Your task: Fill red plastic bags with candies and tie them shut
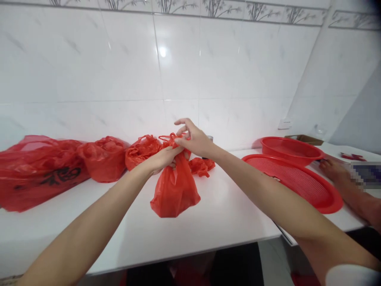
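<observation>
A red plastic bag hangs in front of me above the white table, its lower part bulging with contents I cannot make out. My left hand is closed around the gathered neck of the bag. Just above it, my right hand pinches the bag's top with thumb against fingers, the other fingers raised and bent. Looped ends of the bag stick up between the hands. What lies inside the grip of each hand is partly hidden.
Several red bags line the wall: a large printed one, a rounded one and a crumpled one. On the right lie a red sieve and a red basin. Another person's arm rests at the far right.
</observation>
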A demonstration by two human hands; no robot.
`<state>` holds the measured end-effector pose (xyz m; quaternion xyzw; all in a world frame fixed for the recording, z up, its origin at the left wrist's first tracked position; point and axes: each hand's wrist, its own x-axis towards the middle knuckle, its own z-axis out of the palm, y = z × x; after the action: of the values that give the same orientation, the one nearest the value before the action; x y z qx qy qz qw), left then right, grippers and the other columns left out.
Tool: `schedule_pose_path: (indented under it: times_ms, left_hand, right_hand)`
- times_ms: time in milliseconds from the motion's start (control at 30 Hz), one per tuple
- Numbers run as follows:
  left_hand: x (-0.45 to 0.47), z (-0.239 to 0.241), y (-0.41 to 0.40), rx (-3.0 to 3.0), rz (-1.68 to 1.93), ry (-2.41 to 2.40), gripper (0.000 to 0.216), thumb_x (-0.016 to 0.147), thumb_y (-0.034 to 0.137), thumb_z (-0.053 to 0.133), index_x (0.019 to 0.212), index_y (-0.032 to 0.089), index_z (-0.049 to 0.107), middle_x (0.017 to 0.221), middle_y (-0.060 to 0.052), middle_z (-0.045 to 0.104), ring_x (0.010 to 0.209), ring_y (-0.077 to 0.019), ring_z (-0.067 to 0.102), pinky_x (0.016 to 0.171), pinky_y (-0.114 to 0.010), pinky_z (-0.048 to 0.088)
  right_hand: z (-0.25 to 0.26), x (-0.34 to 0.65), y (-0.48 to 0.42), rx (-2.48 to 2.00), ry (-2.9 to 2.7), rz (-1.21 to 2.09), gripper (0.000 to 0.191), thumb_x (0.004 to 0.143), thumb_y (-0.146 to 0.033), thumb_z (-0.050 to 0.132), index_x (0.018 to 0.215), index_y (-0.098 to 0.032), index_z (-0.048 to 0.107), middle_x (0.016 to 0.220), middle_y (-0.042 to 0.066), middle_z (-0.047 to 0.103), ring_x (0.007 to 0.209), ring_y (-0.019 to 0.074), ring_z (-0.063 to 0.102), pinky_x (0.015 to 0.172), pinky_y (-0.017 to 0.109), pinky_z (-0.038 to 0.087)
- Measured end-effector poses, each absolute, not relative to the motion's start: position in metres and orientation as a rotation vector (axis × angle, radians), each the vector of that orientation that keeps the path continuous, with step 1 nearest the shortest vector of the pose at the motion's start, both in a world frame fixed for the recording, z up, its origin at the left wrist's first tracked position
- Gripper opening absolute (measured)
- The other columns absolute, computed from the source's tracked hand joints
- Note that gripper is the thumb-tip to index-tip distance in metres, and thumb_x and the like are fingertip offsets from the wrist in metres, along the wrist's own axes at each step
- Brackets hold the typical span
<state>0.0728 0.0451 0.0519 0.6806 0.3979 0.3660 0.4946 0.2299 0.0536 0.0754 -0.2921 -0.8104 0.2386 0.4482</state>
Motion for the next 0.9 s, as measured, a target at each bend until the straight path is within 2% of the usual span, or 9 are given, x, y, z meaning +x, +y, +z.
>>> schedule_pose_path:
  times_ms: [133,233,333,467,567,667,733,833,900]
  left_hand:
    - [0.068,0.041,0.05,1.593,0.868,0.998,0.035,0.082,0.049,0.061,0.07,0.016,0.061,0.053,0.004,0.047,0.042,-0.0072,0.038,0.038,-0.018,0.03]
    - [0.064,0.032,0.052,1.547,0.888,1.016,0.038,0.083,0.053,0.058,0.069,0.017,0.057,0.047,0.007,0.04,0.039,-0.0069,0.035,0.039,-0.018,0.031]
    - [0.058,0.027,0.052,1.543,0.908,1.022,0.041,0.084,0.055,0.055,0.07,0.017,0.058,0.048,0.003,0.049,0.041,-0.0092,0.044,0.046,-0.022,0.041]
    - [0.046,0.032,0.05,1.625,0.886,0.976,0.037,0.082,0.051,0.059,0.071,0.016,0.065,0.064,-0.005,0.064,0.052,-0.0132,0.055,0.056,-0.028,0.048]
    - [0.038,0.04,0.049,1.74,0.857,0.945,0.025,0.079,0.042,0.066,0.076,0.017,0.07,0.073,-0.006,0.066,0.061,-0.0146,0.057,0.06,-0.028,0.049]
    - [0.037,0.042,0.052,1.875,0.822,0.954,0.013,0.073,0.027,0.069,0.082,0.018,0.074,0.081,-0.006,0.069,0.062,-0.0149,0.057,0.06,-0.028,0.048]
    - [0.039,0.036,0.057,1.967,0.822,0.972,0.009,0.07,0.018,0.067,0.077,0.018,0.072,0.08,-0.004,0.069,0.061,-0.0148,0.057,0.058,-0.027,0.047]
    - [0.042,0.018,0.066,2.094,0.952,1.051,0.015,0.065,0.006,0.057,0.069,0.019,0.064,0.069,0.001,0.063,0.063,-0.0148,0.056,0.059,-0.025,0.044]
    - [0.044,0.004,0.071,2.15,1.118,1.151,0.023,0.064,0.001,0.051,0.072,0.02,0.062,0.068,0.002,0.061,0.066,-0.0153,0.055,0.062,-0.026,0.044]
  right_hand:
    - [0.046,0.247,0.068,-0.775,-2.106,0.79,0.027,0.087,-0.035,0.056,0.109,-0.021,0.049,0.081,-0.001,0.062,0.075,0.0151,0.06,0.067,0.03,0.049]
    - [0.031,0.248,0.077,-0.714,-2.094,0.858,0.025,0.083,-0.03,0.061,0.103,-0.022,0.05,0.079,-0.002,0.059,0.074,0.0145,0.06,0.067,0.03,0.05]
    - [0.027,0.246,0.075,-0.671,-2.068,0.906,0.022,0.079,-0.024,0.064,0.098,-0.022,0.052,0.078,-0.004,0.055,0.068,0.0121,0.057,0.064,0.028,0.051]
    - [0.039,0.245,0.057,-0.494,-1.947,1.103,0.025,0.079,-0.023,0.066,0.099,-0.022,0.05,0.078,-0.005,0.054,0.066,0.0105,0.058,0.065,0.028,0.053]
    - [0.045,0.246,0.048,-0.365,-1.954,1.224,0.026,0.083,-0.03,0.065,0.104,-0.022,0.051,0.081,-0.002,0.059,0.075,0.0133,0.063,0.069,0.029,0.052]
    - [0.037,0.242,0.058,-0.483,-1.867,1.023,0.018,0.09,-0.032,0.056,0.105,-0.022,0.054,0.091,0.001,0.062,0.091,0.0151,0.061,0.083,0.032,0.049]
    - [0.023,0.236,0.072,-0.593,-1.859,0.956,0.02,0.094,-0.033,0.05,0.11,-0.023,0.056,0.102,0.002,0.063,0.1,0.0158,0.058,0.09,0.034,0.046]
    - [-0.003,0.224,0.091,-0.7,-1.869,1.024,0.021,0.095,-0.032,0.045,0.108,-0.023,0.059,0.106,0.002,0.062,0.105,0.0173,0.055,0.094,0.035,0.043]
    - [-0.019,0.217,0.098,-0.72,-1.842,1.088,0.021,0.094,-0.031,0.045,0.106,-0.022,0.06,0.103,0.001,0.063,0.099,0.017,0.057,0.09,0.034,0.045]
